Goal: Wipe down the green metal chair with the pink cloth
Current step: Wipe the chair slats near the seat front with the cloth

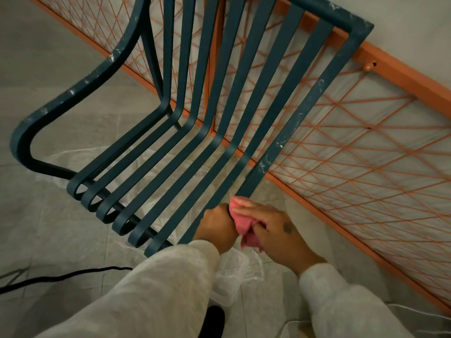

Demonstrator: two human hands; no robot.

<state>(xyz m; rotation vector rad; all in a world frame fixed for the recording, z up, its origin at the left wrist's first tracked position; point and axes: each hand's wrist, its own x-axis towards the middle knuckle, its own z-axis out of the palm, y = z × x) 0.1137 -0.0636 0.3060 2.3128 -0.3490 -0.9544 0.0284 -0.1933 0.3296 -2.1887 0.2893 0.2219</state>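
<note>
Home-like room — tiled floor (61, 69), orange mesh frame (400, 75).

Chair (299, 118): dark green metal. Flat slats run down the back, bend into the seat and curl under at the front edge. Curved armrest on one side. White dusty smears on armrest, top rail and right outer slat.

Cloth (245, 225): pink, bunched, pressed to that outer slat near the seat front. Right hand (275, 230) holds it. Left hand (217, 225) grips the slat just beside.
</note>
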